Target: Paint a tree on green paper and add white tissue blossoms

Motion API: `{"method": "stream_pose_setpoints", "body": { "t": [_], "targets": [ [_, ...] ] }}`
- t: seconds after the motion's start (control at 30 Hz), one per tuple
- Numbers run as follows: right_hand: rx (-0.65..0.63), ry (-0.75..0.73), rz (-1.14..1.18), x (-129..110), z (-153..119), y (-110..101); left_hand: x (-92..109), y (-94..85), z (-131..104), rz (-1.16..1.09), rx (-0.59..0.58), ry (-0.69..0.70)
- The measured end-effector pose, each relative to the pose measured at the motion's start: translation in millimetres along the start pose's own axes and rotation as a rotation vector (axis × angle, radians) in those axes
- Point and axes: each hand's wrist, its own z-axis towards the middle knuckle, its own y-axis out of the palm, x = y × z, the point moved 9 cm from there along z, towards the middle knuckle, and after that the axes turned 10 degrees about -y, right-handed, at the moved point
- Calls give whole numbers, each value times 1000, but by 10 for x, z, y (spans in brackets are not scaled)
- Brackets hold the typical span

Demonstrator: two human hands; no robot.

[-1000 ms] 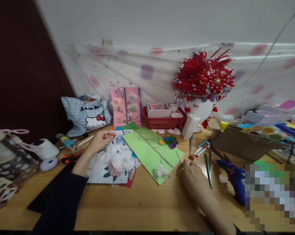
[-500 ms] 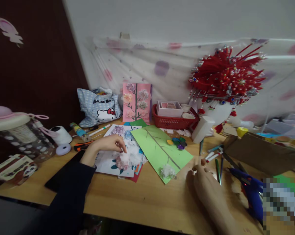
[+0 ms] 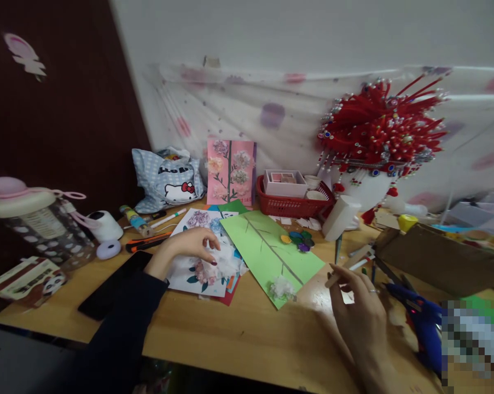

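Observation:
My left hand [image 3: 195,244] hangs over white tissue-like petals [image 3: 226,260], thumb and fingers apart and holding nothing. Beneath it lies a white sheet [image 3: 181,276] with paper flowers and dark leaves. A green sheet [image 3: 255,246] with a drawn branch and a pale flower [image 3: 282,288] is between my hands. At the right, my right hand [image 3: 357,309] is curled, with what looks like a narrow pale stick [image 3: 359,255] pinched between thumb and finger; its kind is unclear. Beyond those fingertips is a dark, thin tool [image 3: 337,249], perhaps a brush.
A blue glue gun [image 3: 419,317] with a red light lies right of my right hand, near a brown cardboard piece [image 3: 431,257]. Behind are a red basket [image 3: 288,206], a white bottle [image 3: 340,217] and a red beaded headdress [image 3: 386,131]. A phone [image 3: 111,287] lies left.
My left fingers have spread and lifted off the white petals. My right hand has shifted slightly right and turned, and a pale stick now shows at its fingers.

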Motion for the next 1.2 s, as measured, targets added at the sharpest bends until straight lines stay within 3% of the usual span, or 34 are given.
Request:
{"method": "stream_pose_setpoints", "body": {
  "t": [0.27, 0.53, 0.67, 0.77, 0.93, 1.03, 1.2],
  "targets": [
    [38, -16, 27, -8, -49, -30, -65, -16, 20, 62, 62, -21],
    [43, 35, 174, 16, -76, -23, 43, -152, -57, 42, 122, -13],
    [34, 14, 196, -5, -58, -17, 57, -233, -94, -93, 138, -21],
    [32, -3, 230, -33, -67, -11, 108, -207, -87, -262, 85, -10],
    [132, -66, 374, -119, -148, -159, 509, 68, -76, -490, -72, 112],
    [162, -238, 451, -303, -203, -353, 879, 370, -138, -523, -226, 172],
    [-10, -445, 558, -668, -370, -504, 1372, 853, -268, -446, -402, 260]
  ]
}}
